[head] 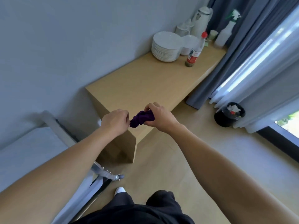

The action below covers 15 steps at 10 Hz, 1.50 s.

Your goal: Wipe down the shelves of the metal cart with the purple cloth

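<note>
Purple cloth (142,118) bunched between both hands, above wooden counter (145,81).

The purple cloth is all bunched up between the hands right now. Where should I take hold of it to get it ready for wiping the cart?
Keep the right hand clamped on the upper end of the purple cloth. With the left hand, come from the left and pinch the twisted lower tip nearest its fingers. That tip hangs free below the wad, so pulling it away should probably open the bundle flat.

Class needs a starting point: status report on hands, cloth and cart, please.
Both hands, left and right, gripping bunched purple cloth in mid-air. Shiny metal cart lower left, untouched. Nothing blocking it.
</note>
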Each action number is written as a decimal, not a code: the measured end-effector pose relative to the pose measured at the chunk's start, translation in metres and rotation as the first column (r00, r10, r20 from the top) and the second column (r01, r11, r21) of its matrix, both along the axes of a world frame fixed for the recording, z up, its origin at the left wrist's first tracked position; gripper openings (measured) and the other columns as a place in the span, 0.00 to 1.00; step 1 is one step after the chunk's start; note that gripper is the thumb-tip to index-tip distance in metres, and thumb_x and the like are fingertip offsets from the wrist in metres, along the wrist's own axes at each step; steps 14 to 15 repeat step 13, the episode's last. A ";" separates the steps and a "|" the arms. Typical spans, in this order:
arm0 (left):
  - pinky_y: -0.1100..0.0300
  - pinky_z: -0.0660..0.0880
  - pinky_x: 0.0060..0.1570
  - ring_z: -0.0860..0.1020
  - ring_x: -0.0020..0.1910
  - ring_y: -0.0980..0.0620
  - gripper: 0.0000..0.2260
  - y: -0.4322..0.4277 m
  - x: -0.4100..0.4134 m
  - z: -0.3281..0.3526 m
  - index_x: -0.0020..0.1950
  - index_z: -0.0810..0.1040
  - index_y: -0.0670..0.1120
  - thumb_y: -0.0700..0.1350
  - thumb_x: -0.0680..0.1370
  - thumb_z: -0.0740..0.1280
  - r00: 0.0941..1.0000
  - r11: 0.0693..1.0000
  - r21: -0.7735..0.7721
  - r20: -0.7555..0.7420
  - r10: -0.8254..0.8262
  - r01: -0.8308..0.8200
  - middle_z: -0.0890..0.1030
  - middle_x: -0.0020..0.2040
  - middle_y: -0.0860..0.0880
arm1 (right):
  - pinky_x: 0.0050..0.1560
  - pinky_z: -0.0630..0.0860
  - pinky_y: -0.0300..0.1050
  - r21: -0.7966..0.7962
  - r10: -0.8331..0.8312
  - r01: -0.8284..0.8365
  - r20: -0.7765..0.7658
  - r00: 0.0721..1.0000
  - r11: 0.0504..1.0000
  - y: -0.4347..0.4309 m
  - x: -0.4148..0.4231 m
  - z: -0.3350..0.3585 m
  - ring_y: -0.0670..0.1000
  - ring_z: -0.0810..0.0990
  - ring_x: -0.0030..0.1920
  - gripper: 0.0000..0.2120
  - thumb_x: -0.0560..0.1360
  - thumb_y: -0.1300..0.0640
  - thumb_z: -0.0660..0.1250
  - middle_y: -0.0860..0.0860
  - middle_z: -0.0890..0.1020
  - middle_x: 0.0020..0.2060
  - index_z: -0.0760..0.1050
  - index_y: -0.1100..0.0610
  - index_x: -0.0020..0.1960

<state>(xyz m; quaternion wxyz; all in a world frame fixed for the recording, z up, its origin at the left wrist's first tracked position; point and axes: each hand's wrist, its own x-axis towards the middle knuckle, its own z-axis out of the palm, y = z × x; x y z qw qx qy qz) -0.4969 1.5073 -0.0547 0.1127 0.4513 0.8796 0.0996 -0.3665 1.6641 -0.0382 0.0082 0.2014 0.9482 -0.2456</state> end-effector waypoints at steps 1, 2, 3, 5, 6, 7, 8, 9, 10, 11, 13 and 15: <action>0.51 0.78 0.37 0.76 0.37 0.49 0.08 0.012 -0.023 -0.006 0.47 0.77 0.48 0.46 0.79 0.59 0.997 0.996 -0.020 -0.002 0.083 -0.083 0.75 0.41 0.51 | 0.51 0.75 0.46 0.012 0.118 -0.118 0.025 0.993 0.993 0.025 -0.048 -0.004 0.53 0.75 0.52 0.23 0.69 0.51 0.75 0.49 0.74 0.54 0.70 0.50 0.60; 0.53 0.77 0.36 0.75 0.38 0.50 0.08 0.021 -0.041 -0.013 0.46 0.76 0.49 0.48 0.79 0.58 0.980 0.980 -0.022 -0.016 0.197 -0.197 0.74 0.41 0.51 | 0.51 0.76 0.50 0.057 0.261 -0.264 0.055 0.964 0.963 0.047 -0.097 -0.010 0.54 0.75 0.52 0.23 0.69 0.50 0.75 0.49 0.75 0.55 0.71 0.50 0.60; 0.55 0.75 0.34 0.75 0.37 0.52 0.08 0.028 -0.054 -0.018 0.45 0.75 0.49 0.49 0.80 0.59 0.940 0.939 -0.037 -0.023 0.342 -0.342 0.74 0.39 0.52 | 0.52 0.76 0.52 0.077 0.419 -0.424 0.073 0.905 0.902 0.062 -0.141 -0.018 0.54 0.75 0.53 0.23 0.69 0.48 0.74 0.49 0.75 0.56 0.71 0.50 0.61; 0.54 0.78 0.42 0.76 0.39 0.52 0.07 0.045 -0.054 -0.024 0.46 0.75 0.49 0.49 0.80 0.59 0.833 0.832 -0.057 0.008 0.553 -0.551 0.75 0.42 0.52 | 0.53 0.74 0.51 0.156 0.700 -0.703 0.086 0.709 0.693 0.086 -0.184 -0.051 0.53 0.73 0.55 0.22 0.71 0.48 0.71 0.49 0.74 0.58 0.71 0.50 0.63; 0.53 0.78 0.45 0.77 0.42 0.51 0.07 0.054 -0.050 -0.029 0.48 0.75 0.49 0.49 0.80 0.59 0.785 0.783 -0.083 0.018 0.620 -0.616 0.76 0.44 0.51 | 0.54 0.72 0.49 0.209 0.772 -0.769 0.085 0.629 0.604 0.095 -0.185 -0.071 0.53 0.72 0.56 0.21 0.72 0.47 0.69 0.48 0.74 0.59 0.70 0.49 0.64; 0.55 0.78 0.45 0.77 0.41 0.53 0.08 0.062 -0.041 -0.034 0.47 0.74 0.49 0.49 0.80 0.58 0.736 0.739 -0.092 0.071 0.674 -0.668 0.76 0.43 0.52 | 0.59 0.69 0.50 0.202 0.785 -0.796 0.151 0.601 0.570 0.102 -0.174 -0.098 0.53 0.70 0.62 0.22 0.73 0.47 0.68 0.48 0.72 0.63 0.68 0.48 0.66; 0.62 0.73 0.38 0.75 0.37 0.57 0.07 0.065 -0.029 -0.037 0.44 0.72 0.52 0.51 0.80 0.58 0.676 0.683 -0.066 0.103 0.730 -0.727 0.75 0.40 0.55 | 0.68 0.64 0.47 0.132 0.754 -0.766 0.137 0.643 0.629 0.109 -0.163 -0.116 0.52 0.67 0.67 0.24 0.74 0.47 0.68 0.45 0.70 0.65 0.66 0.45 0.67; 0.64 0.67 0.35 0.73 0.35 0.58 0.08 0.063 -0.022 -0.033 0.41 0.71 0.54 0.51 0.80 0.58 0.639 0.647 -0.049 0.119 0.760 -0.761 0.73 0.38 0.55 | 0.69 0.64 0.46 0.088 0.750 -0.757 0.103 0.654 0.648 0.111 -0.163 -0.118 0.51 0.67 0.67 0.24 0.73 0.46 0.68 0.44 0.71 0.64 0.65 0.43 0.66; 0.68 0.68 0.36 0.74 0.36 0.60 0.06 0.065 -0.019 -0.015 0.43 0.71 0.55 0.52 0.80 0.59 0.657 0.662 -0.019 0.112 0.746 -0.749 0.73 0.39 0.56 | 0.70 0.62 0.47 0.062 0.766 -0.782 0.169 0.621 0.620 0.110 -0.168 -0.103 0.52 0.67 0.67 0.26 0.72 0.44 0.68 0.45 0.69 0.66 0.64 0.43 0.68; 0.68 0.73 0.44 0.75 0.41 0.60 0.06 0.065 -0.020 0.021 0.49 0.73 0.56 0.54 0.80 0.58 0.714 0.713 0.044 -0.001 0.700 -0.699 0.75 0.43 0.58 | 0.74 0.55 0.49 0.028 0.797 -0.818 0.205 0.568 0.575 0.110 -0.180 -0.061 0.53 0.60 0.73 0.32 0.72 0.41 0.66 0.49 0.66 0.71 0.61 0.45 0.73; 0.61 0.73 0.47 0.74 0.49 0.60 0.13 0.062 -0.029 0.159 0.56 0.75 0.59 0.57 0.79 0.53 0.662 0.740 0.309 -0.332 0.673 -0.597 0.75 0.51 0.61 | 0.61 0.73 0.39 -0.166 0.739 -0.806 -0.330 0.588 0.568 0.126 -0.192 0.141 0.37 0.76 0.59 0.18 0.76 0.40 0.64 0.34 0.76 0.60 0.70 0.40 0.65; 0.61 0.73 0.47 0.74 0.49 0.60 0.13 0.062 -0.029 0.159 0.56 0.75 0.59 0.57 0.79 0.53 0.662 0.740 0.309 -0.332 0.673 -0.597 0.75 0.51 0.61 | 0.61 0.73 0.39 -0.166 0.739 -0.806 -0.330 0.588 0.568 0.126 -0.192 0.141 0.37 0.76 0.59 0.18 0.76 0.40 0.64 0.34 0.76 0.60 0.70 0.40 0.65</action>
